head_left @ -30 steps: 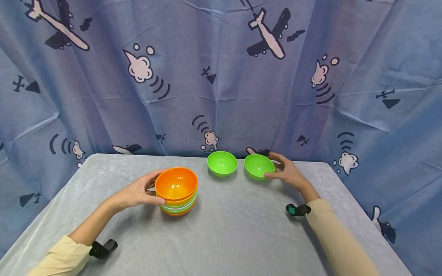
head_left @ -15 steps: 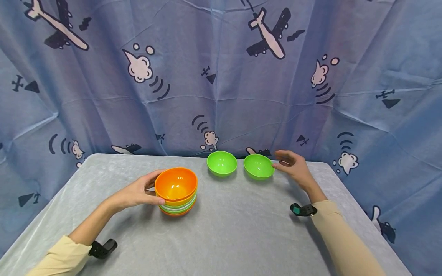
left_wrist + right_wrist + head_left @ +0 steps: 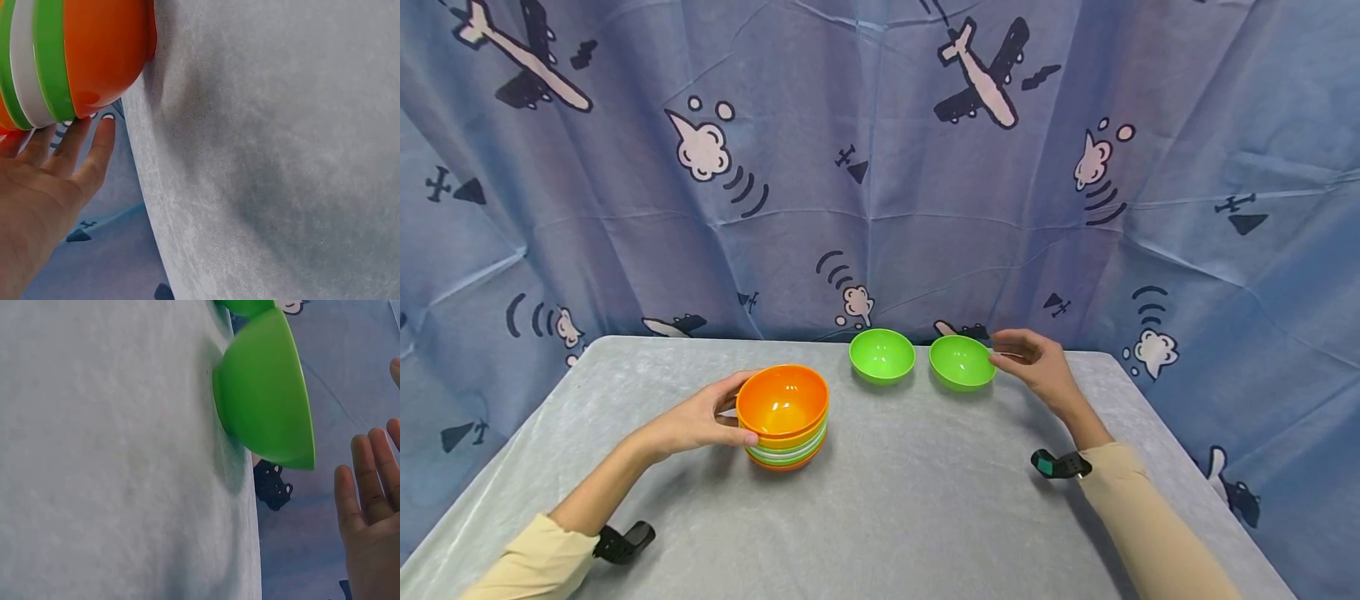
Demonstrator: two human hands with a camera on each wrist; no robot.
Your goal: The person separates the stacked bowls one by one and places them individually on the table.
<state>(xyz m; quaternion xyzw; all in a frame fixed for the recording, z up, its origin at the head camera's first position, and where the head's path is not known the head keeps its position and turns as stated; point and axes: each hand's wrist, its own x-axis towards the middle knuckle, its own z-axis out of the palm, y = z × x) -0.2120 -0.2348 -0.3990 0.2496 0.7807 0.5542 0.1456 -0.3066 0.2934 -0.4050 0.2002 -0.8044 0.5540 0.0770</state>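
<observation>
Head view: left hand (image 3: 696, 421) holds the bowl stack (image 3: 784, 417), fingers partly hidden; right hand (image 3: 1043, 368) spreads loosely beside a green bowl (image 3: 961, 364) on the grey-covered table (image 3: 895, 500), before a plane-print curtain (image 3: 880, 183). Left wrist: stack cut off. Right wrist: right hand cropped, apart from the bowl

The right hand (image 3: 376, 530), fingers (image 3: 367, 472) extended, is apart from a green bowl (image 3: 265, 394) on the desk (image 3: 125, 456), second bowl (image 3: 250, 305) partly visible.

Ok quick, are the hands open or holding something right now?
Left hand: holding the side of the stack of bowls.
Right hand: open, holding nothing, beside a green bowl.
</observation>
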